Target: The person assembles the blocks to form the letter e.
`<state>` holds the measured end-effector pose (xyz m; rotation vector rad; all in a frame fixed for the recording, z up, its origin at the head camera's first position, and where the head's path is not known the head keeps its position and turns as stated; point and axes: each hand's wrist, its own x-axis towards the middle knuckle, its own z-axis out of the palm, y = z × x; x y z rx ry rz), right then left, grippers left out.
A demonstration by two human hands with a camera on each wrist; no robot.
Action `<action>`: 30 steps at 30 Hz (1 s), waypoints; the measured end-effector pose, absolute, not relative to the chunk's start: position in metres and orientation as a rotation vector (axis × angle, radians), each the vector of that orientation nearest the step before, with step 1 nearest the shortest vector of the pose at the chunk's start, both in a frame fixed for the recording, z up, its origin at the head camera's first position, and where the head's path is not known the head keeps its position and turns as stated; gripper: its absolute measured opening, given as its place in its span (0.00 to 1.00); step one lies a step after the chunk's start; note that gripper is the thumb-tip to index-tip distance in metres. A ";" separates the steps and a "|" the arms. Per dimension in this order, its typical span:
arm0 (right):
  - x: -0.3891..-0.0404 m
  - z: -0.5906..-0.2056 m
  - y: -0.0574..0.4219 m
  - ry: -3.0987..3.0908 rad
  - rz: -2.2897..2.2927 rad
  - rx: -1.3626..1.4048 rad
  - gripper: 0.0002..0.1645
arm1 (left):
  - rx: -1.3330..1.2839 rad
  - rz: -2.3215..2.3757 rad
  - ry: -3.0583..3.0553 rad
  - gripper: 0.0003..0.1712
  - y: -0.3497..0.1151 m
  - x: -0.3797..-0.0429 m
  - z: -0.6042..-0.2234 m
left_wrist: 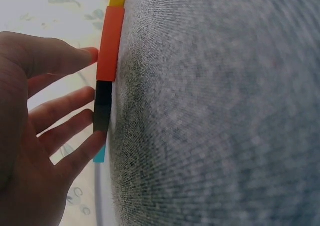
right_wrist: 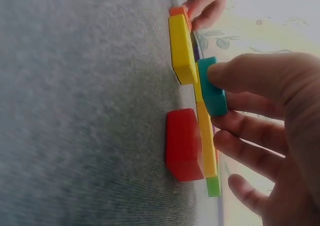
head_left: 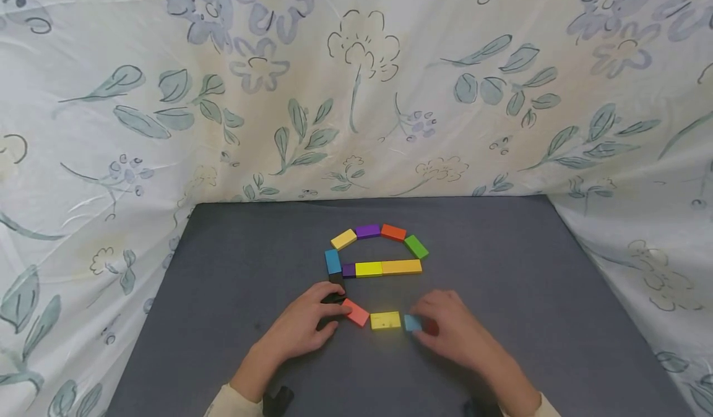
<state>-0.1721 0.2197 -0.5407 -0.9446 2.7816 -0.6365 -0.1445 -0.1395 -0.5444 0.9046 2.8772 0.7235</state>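
In the head view, my right hand (head_left: 451,330) pinches a blue block (head_left: 413,323) between thumb and fingertips. The right wrist view shows this blue block (right_wrist: 214,93) raised over the table. A red block (right_wrist: 181,146) lies beside it on the cloth, partly under that hand. My left hand (head_left: 301,324) has its fingers loosely extended, fingertips at the coral-red block (head_left: 358,314) and the black block (head_left: 336,278). A yellow block (head_left: 385,321) lies between the coral-red block and my right hand. In the left wrist view, the thumb is by the red block (left_wrist: 110,45).
An arc of blue (head_left: 332,261), pale yellow (head_left: 343,239), purple (head_left: 367,231), orange-red (head_left: 393,232) and green (head_left: 416,246) blocks curves behind. Inside it runs a straight row ending in an orange block (head_left: 402,267). A flowered cloth (head_left: 356,95) surrounds the dark table (head_left: 234,250).
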 end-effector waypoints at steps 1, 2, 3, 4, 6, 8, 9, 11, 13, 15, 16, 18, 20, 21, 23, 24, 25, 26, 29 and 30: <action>-0.174 -0.540 0.219 2.790 -0.637 -0.956 0.18 | 0.903 0.721 2.879 0.19 -0.140 -0.144 -0.545; -0.175 -0.540 0.218 2.800 -0.636 -0.966 0.18 | 0.902 0.718 2.879 0.19 -0.140 -0.144 -0.545; -0.176 -0.540 0.217 2.807 -0.636 -0.976 0.18 | 0.901 0.717 2.880 0.19 -0.140 -0.144 -0.545; -0.177 -0.539 0.217 2.812 -0.640 -0.989 0.18 | 0.900 0.715 2.882 0.19 -0.140 -0.144 -0.545; -0.178 -0.539 0.215 2.817 -0.641 -0.986 0.18 | 0.900 0.716 2.885 0.19 -0.140 -0.145 -0.545; -0.179 -0.539 0.213 2.812 -0.640 -0.981 0.18 | 0.903 0.717 2.889 0.19 -0.140 -0.145 -0.545; -0.179 -0.539 0.212 2.805 -0.647 -0.978 0.18 | 0.906 0.719 2.890 0.19 -0.140 -0.145 -0.545; -0.179 -0.540 0.211 2.796 -0.651 -0.969 0.18 | 0.910 0.719 2.893 0.19 -0.140 -0.145 -0.545; -0.179 -0.540 0.210 2.792 -0.650 -0.966 0.18 | 0.913 0.715 2.896 0.19 -0.140 -0.145 -0.545; -0.179 -0.541 0.208 2.788 -0.649 -0.960 0.18 | 0.912 0.710 2.897 0.19 -0.141 -0.144 -0.545; -0.179 -0.541 0.208 2.786 -0.648 -0.957 0.18 | 0.911 0.706 2.895 0.19 -0.140 -0.144 -0.545; -0.179 -0.541 0.207 2.782 -0.639 -0.949 0.18 | 0.906 0.701 2.889 0.19 -0.140 -0.144 -0.544; -0.179 -0.541 0.207 2.776 -0.627 -0.944 0.18 | 0.903 0.699 2.881 0.19 -0.140 -0.144 -0.543; -0.180 -0.541 0.207 2.772 -0.622 -0.940 0.18 | 0.901 0.699 2.878 0.19 -0.139 -0.144 -0.543; -0.180 -0.542 0.207 2.771 -0.615 -0.939 0.18 | 0.901 0.702 2.874 0.19 -0.139 -0.144 -0.542; -0.180 -0.542 0.207 2.771 -0.616 -0.938 0.18 | 0.902 0.708 2.873 0.19 -0.139 -0.144 -0.542; -0.180 -0.543 0.207 2.770 -0.616 -0.934 0.18 | 0.902 0.712 2.873 0.19 -0.139 -0.144 -0.541; -0.180 -0.543 0.207 2.771 -0.620 -0.929 0.17 | 0.903 0.719 2.872 0.19 -0.138 -0.144 -0.541; -0.180 -0.544 0.206 2.776 -0.623 -0.914 0.17 | 0.904 0.735 2.871 0.19 -0.138 -0.144 -0.539; -0.180 -0.544 0.206 2.777 -0.626 -0.908 0.17 | 0.903 0.738 2.871 0.19 -0.138 -0.144 -0.538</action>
